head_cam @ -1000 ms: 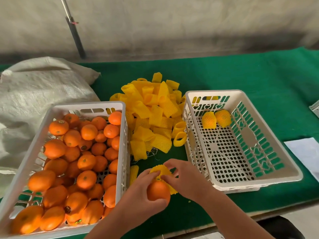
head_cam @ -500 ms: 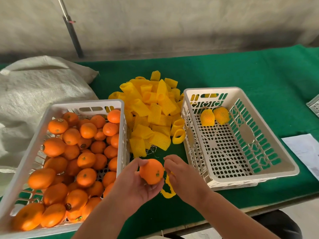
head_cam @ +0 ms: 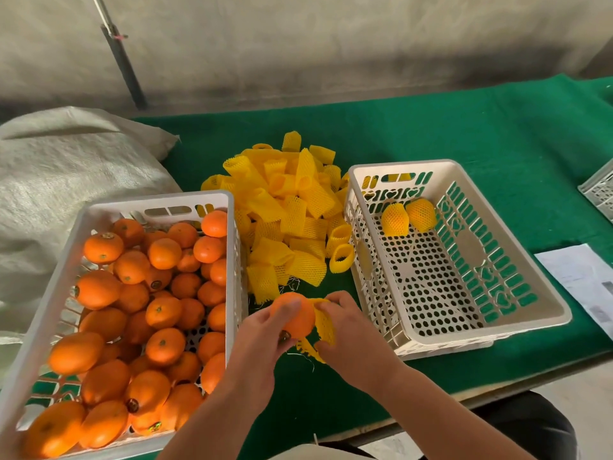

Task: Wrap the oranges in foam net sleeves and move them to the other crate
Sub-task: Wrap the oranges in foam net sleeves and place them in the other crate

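Note:
My left hand [head_cam: 262,340] grips a bare orange [head_cam: 300,318] between the two crates, thumb across its top. Beside it my right hand [head_cam: 348,330] pinches a yellow foam net sleeve [head_cam: 323,323] that lies against the orange's right side and hangs below it. The white crate on the left [head_cam: 156,207] is full of several loose oranges [head_cam: 132,313]. In the white crate on the right [head_cam: 530,293], two wrapped oranges [head_cam: 408,215] lie at the far end. A heap of yellow sleeves [head_cam: 288,210] sits between the crates on the green cloth.
A grey woven sack [head_cam: 66,167] lies behind the left crate. White paper [head_cam: 580,277] rests at the right table edge, with part of another crate [head_cam: 600,190] beyond it. A dark pole [head_cam: 122,61] leans on the back wall. The table's front edge runs just under my forearms.
My left hand raised the orange and turned it. The sleeve, which hung loose below my right hand half a second ago, is now drawn up against the orange's right side.

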Motion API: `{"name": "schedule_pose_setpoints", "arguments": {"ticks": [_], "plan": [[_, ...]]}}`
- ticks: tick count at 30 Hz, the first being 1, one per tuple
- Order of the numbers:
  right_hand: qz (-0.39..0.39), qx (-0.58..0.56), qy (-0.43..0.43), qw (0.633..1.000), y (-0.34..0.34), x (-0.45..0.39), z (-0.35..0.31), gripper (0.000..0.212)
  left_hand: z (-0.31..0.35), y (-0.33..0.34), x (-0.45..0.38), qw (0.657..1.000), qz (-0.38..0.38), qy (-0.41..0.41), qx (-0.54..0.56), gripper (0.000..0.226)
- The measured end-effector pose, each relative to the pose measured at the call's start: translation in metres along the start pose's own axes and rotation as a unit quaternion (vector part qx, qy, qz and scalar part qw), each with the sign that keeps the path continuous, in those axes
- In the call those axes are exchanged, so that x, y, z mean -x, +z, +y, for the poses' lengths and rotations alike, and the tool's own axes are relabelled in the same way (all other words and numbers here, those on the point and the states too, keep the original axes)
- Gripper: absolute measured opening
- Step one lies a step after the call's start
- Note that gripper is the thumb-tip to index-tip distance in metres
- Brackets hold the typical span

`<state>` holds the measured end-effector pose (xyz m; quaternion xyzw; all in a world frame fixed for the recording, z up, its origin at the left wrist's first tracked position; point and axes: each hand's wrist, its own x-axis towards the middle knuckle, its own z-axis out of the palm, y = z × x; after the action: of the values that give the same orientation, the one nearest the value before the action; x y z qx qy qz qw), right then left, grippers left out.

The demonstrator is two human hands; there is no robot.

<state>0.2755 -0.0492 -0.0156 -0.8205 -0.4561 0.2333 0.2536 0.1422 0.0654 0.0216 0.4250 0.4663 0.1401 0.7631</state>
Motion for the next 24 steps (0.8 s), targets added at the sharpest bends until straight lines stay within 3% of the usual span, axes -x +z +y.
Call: {"name": "schedule_pose_setpoints", "arguments": {"ticks": [3,5,11,14,20,24], "plan": [[0.014,-0.020,-0.003,1.000,-0.004,-0.003,-0.001,0.064,-0.013,-0.003,-0.002,0.966,0.014,0.085,-0.242,0.084],[0.015,-0.007,-0.021,1.000,-0.003,-0.002,-0.002,0.066,-0.019,-0.003,-0.004,0.943,0.021,0.114,-0.313,0.093],[-0.001,0.006,-0.051,0.999,-0.001,0.002,-0.005,0.074,-0.019,-0.014,-0.011,0.951,-0.049,0.062,-0.299,0.079],[-0.008,0.012,-0.062,0.998,-0.005,0.004,-0.011,0.073,-0.019,-0.020,-0.012,0.935,-0.020,0.098,-0.340,0.075],[0.019,0.028,-0.105,0.994,0.001,0.017,-0.038,0.064,-0.022,-0.018,-0.006,0.859,0.102,0.245,-0.439,0.055],[0.026,0.008,-0.124,0.992,0.002,0.020,-0.052,0.058,-0.023,-0.022,-0.008,0.788,0.175,0.318,-0.498,0.061]]}}
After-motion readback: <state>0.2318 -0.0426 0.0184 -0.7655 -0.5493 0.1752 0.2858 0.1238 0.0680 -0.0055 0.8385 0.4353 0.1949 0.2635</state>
